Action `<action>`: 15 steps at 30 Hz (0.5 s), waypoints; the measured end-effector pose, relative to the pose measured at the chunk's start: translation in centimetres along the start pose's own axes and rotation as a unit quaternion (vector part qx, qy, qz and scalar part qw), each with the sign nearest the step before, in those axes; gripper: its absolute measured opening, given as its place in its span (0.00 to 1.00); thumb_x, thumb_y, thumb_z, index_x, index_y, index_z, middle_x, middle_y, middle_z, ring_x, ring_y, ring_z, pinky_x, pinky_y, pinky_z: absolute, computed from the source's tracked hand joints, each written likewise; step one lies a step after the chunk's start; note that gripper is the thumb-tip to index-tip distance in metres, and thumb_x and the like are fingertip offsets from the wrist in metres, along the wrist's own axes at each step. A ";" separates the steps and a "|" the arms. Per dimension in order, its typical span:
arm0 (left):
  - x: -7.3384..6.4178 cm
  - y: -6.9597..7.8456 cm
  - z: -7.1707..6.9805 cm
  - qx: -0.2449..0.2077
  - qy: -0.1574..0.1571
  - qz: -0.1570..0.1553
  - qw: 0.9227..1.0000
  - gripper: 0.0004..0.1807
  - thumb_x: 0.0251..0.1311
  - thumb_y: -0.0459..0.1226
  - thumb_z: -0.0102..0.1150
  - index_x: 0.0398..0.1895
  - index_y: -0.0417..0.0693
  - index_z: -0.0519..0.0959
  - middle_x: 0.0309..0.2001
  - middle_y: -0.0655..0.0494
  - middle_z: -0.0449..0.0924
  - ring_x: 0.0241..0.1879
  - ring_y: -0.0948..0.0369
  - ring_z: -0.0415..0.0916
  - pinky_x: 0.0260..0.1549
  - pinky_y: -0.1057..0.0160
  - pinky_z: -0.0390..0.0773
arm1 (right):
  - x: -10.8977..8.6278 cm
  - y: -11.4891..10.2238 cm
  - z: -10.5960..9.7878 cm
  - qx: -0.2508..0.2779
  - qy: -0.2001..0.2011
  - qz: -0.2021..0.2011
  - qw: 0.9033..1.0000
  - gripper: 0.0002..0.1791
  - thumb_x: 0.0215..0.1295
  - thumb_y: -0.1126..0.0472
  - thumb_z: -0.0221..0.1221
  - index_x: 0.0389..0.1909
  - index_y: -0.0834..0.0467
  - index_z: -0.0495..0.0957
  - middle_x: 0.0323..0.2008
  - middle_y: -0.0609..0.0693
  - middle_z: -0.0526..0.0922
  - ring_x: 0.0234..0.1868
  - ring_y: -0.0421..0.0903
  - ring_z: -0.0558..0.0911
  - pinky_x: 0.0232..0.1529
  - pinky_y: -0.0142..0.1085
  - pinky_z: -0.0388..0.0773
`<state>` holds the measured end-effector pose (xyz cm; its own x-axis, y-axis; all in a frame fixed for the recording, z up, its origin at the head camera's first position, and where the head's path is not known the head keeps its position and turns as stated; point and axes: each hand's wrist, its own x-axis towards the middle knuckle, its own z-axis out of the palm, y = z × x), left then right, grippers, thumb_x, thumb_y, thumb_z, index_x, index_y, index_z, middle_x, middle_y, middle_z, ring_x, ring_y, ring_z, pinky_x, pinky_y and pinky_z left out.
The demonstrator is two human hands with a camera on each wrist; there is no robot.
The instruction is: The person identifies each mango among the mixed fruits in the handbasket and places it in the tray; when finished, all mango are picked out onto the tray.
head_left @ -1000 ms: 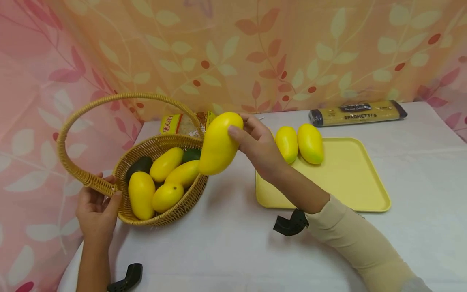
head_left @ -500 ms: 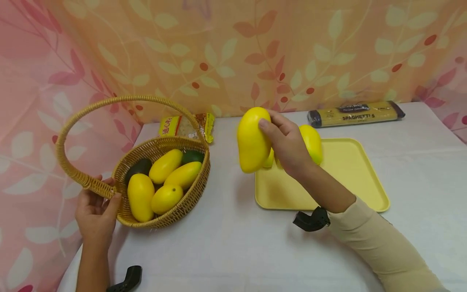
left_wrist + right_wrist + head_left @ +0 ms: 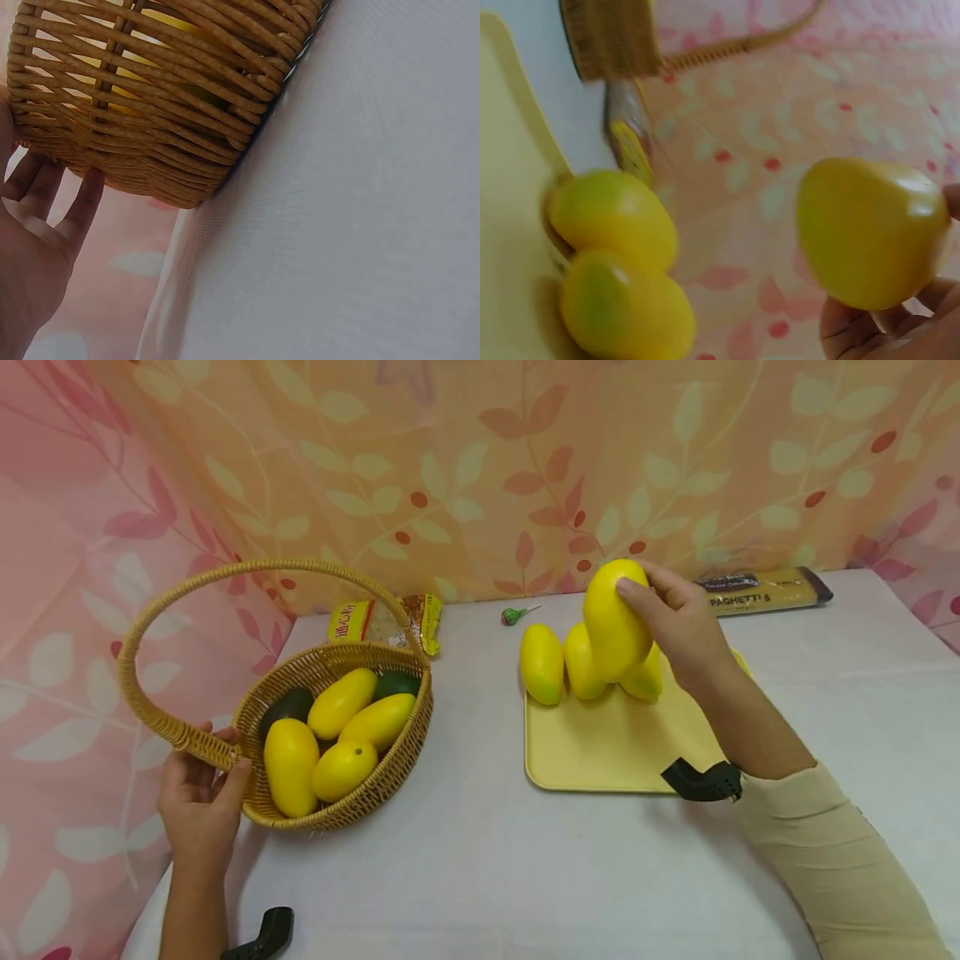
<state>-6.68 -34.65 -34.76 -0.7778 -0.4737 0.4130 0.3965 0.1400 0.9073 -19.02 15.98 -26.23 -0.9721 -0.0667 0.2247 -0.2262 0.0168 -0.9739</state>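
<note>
My right hand (image 3: 688, 627) holds a yellow mango (image 3: 617, 618) in the air above the yellow tray (image 3: 592, 760). Under and beside it, three mangoes lie in a row at the tray's back left, among them the leftmost mango (image 3: 542, 664); the held one partly covers the others. In the right wrist view the held mango (image 3: 870, 232) is apart from those on the tray. My left hand (image 3: 197, 810) grips the wicker basket (image 3: 390, 781) at its left rim, by the base of the arched handle. Several yellow mangoes and two dark green fruits fill the basket.
Behind the basket leans a yellow food packet (image 3: 386, 620). A green-wrapped lollipop (image 3: 513, 616) lies behind the tray, and a spaghetti pack (image 3: 772, 593) at the back right, partly behind my right hand. Patterned curtains (image 3: 465, 468) bound the table's back and left.
My right hand has carried the mango rightward from beside the basket to above the tray, uncovering the tray's left mango and the lollipop. My left hand stays on the basket.
</note>
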 end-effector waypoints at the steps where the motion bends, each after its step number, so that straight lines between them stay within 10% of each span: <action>1: 0.0 0.0 0.0 -0.001 -0.001 0.001 1.000 0.30 0.57 0.13 0.56 0.65 0.33 0.71 0.53 0.42 0.79 0.56 0.53 0.75 0.54 0.71 0.75 | 0.2 -0.2 -0.7 -0.031 -0.001 0.005 0.999 0.26 0.74 0.50 0.56 0.67 0.58 0.73 0.54 0.52 0.74 0.49 0.49 0.73 0.49 0.28 0.76; 15: -0.1 -0.1 -0.1 0.006 -0.002 0.002 1.000 0.31 0.57 0.13 0.56 0.65 0.34 0.71 0.54 0.42 0.79 0.56 0.53 0.75 0.54 0.71 0.75 | 2.5 2.0 -7.4 -0.239 0.014 0.110 0.965 0.40 0.70 0.36 0.54 0.69 0.61 0.64 0.55 0.57 0.69 0.48 0.48 0.71 0.48 0.37 0.73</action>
<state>-6.63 -34.69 -34.84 -0.7785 -0.4691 0.4171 0.3937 0.1527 0.9065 -22.35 23.18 -27.38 -0.9996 0.0183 0.0213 -0.0097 0.4866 -0.8735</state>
